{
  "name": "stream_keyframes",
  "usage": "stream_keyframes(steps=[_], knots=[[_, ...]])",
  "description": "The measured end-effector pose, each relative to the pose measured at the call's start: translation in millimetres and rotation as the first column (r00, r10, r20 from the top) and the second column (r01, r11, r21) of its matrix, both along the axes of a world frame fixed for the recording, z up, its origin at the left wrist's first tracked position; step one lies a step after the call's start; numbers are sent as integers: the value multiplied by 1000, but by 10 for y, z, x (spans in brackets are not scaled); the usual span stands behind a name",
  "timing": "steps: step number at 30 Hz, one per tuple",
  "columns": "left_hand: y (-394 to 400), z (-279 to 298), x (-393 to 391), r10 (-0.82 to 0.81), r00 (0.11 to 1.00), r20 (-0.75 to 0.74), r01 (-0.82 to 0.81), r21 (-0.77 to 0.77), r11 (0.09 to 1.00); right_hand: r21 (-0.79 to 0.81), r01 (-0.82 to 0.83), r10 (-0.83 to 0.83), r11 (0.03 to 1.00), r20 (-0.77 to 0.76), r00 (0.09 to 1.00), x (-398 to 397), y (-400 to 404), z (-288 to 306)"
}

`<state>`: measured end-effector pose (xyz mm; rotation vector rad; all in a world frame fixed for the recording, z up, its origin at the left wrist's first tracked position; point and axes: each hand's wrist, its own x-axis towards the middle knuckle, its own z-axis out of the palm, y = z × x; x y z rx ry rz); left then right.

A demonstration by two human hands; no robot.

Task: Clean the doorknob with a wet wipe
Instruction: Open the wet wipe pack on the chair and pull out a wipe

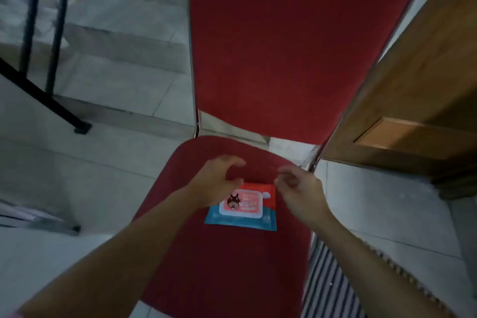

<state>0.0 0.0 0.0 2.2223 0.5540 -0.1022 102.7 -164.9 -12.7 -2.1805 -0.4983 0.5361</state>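
Head view: wet wipes pack (242, 208) on the red chair (227, 266), cartoon label too blurry to read. Left hand (215, 183) and right hand (300, 190) hover over it, loosely curled, holding nothing. Wooden door (426, 85) beside the chair.

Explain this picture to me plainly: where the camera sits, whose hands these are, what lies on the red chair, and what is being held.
There is one picture, from a camera worn on a person's head, looking down. No machine here: the left hand and right hand are bare, fingers curled loosely, holding nothing. Both hover over a pack of wet wipes lying flat on the seat of a red chair, its lid shut as far as I can tell. A wooden door stands to the right; its doorknob is out of view.
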Motion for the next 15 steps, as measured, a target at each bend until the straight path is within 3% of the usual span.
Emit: stream_keyframes(steps=[4, 6, 10, 15], knots=[[23, -626, -26, -123, 991, -50, 127, 88, 988, -198, 112, -115, 974, -5, 993, -31, 15, -635], [6, -819, -60, -138, 990, -21, 140, 146, 979, -225, 140, -138, 964, 24, 990, -91, 11, -793], [17, -980, -42, -203, 977, 67, 179, 259, 949, -115, 144, -136, 983, 72, 988, -65, 59, -900], [5, -973, 50, -319, 944, 85, 287, 268, 920, -27, 178, -176, 984, 56, 983, -19, 69, -909]])
